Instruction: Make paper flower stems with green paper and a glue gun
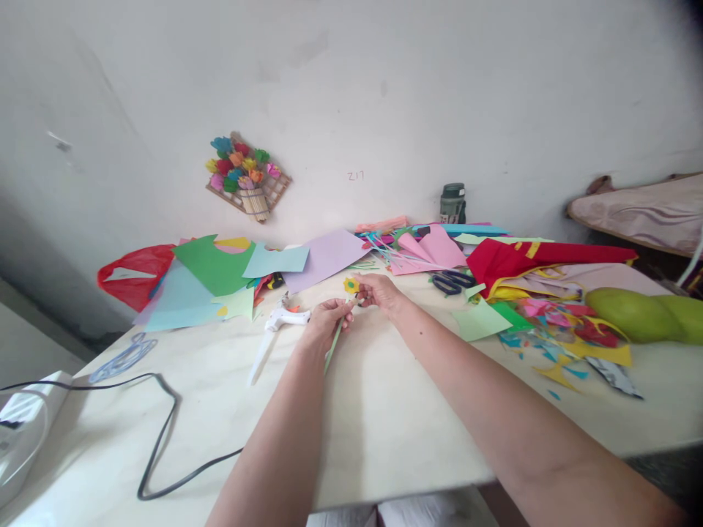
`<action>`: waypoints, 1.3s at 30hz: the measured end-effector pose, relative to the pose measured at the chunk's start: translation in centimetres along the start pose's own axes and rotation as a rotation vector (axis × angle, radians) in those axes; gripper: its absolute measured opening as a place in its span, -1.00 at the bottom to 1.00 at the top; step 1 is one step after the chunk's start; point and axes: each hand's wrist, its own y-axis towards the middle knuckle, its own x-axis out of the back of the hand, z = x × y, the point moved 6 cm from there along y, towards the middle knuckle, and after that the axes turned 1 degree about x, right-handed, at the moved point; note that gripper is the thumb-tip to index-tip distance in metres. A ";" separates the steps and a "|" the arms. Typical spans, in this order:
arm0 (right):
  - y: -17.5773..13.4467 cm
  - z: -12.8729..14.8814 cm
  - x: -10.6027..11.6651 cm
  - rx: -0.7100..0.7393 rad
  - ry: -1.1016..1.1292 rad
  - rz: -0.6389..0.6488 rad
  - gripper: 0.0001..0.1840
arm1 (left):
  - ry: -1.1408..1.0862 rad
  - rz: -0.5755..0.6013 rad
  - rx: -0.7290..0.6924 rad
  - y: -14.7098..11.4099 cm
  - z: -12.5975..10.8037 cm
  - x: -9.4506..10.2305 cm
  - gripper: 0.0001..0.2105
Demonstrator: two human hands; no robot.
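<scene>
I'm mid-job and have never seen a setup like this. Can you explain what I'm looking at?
There is no machine here: one camera, worn on a person's head, looks forward and down at their two bare hands. The left hand holds a thin green stem with a yellow flower at its top. The right hand is close beside the flower; whether it grips anything is hard to tell. On the table, a white glue gun lies beside the left hand, scissors lie beyond the right, and coloured paper spreads along the back.
</scene>
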 end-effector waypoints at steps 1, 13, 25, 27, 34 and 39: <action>0.0 0.2 0.2 0.026 0.003 -0.014 -0.74 | 0.001 0.002 0.000 0.0 0.0 0.0 -0.75; 0.2 1.2 0.6 0.176 -0.074 -0.041 -0.79 | -0.046 0.009 -0.013 0.0 -0.4 -0.1 -0.72; 0.3 1.5 0.5 0.262 -0.247 -0.085 -0.80 | -0.014 -0.043 -0.142 0.0 -1.0 0.3 -0.73; 0.1 2.2 0.5 0.394 -0.359 -0.104 -0.78 | -0.053 -0.060 -0.140 0.0 -1.2 0.4 -0.74; -1.1 3.6 -0.8 0.828 -0.801 -0.022 -0.57 | -0.155 -0.123 -0.100 -0.4 -1.4 0.7 -0.75; -1.4 3.2 -1.7 0.966 -0.984 0.002 -0.58 | -0.164 -0.124 -0.073 -0.3 -1.3 0.9 -0.73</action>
